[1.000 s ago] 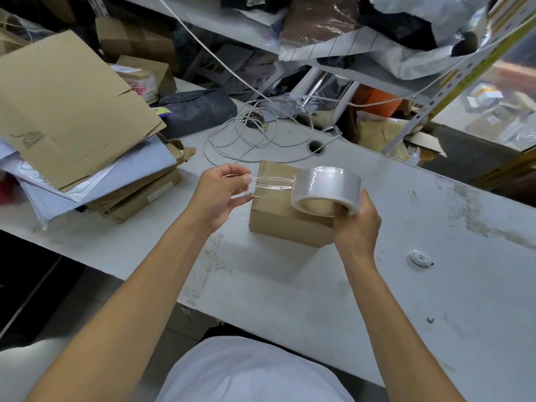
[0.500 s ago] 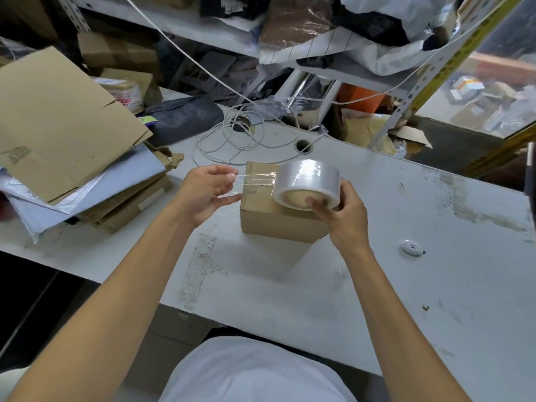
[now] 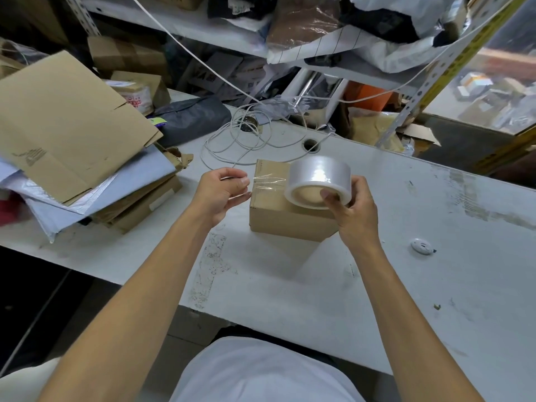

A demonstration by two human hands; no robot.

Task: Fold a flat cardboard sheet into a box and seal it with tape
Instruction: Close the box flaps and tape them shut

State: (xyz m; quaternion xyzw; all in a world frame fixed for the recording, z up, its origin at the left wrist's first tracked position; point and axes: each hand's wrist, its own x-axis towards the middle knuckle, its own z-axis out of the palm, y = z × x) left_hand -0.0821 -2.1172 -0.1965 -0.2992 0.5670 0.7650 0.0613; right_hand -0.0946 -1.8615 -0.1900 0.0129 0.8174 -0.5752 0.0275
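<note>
A small brown cardboard box (image 3: 278,219) stands closed on the white table (image 3: 290,271), just beyond my hands. My right hand (image 3: 352,208) grips a wide roll of clear tape (image 3: 317,181) above the box's right part, the roll's open core facing me. My left hand (image 3: 220,192) pinches the free end of the tape strip (image 3: 268,182), which stretches from the roll to the left over the box's top left edge. Whether the strip touches the box I cannot tell.
A pile of flat cardboard sheets (image 3: 63,123) and grey mailers (image 3: 116,184) lies at the left. A coiled white cable (image 3: 237,140) and a table hole (image 3: 310,144) sit behind the box. A small white round object (image 3: 421,245) lies to the right. Cluttered shelves stand behind.
My right hand has shifted its grip, fingers now across the roll's front face. The stretched strip between my hands has stayed about the same length above the box.
</note>
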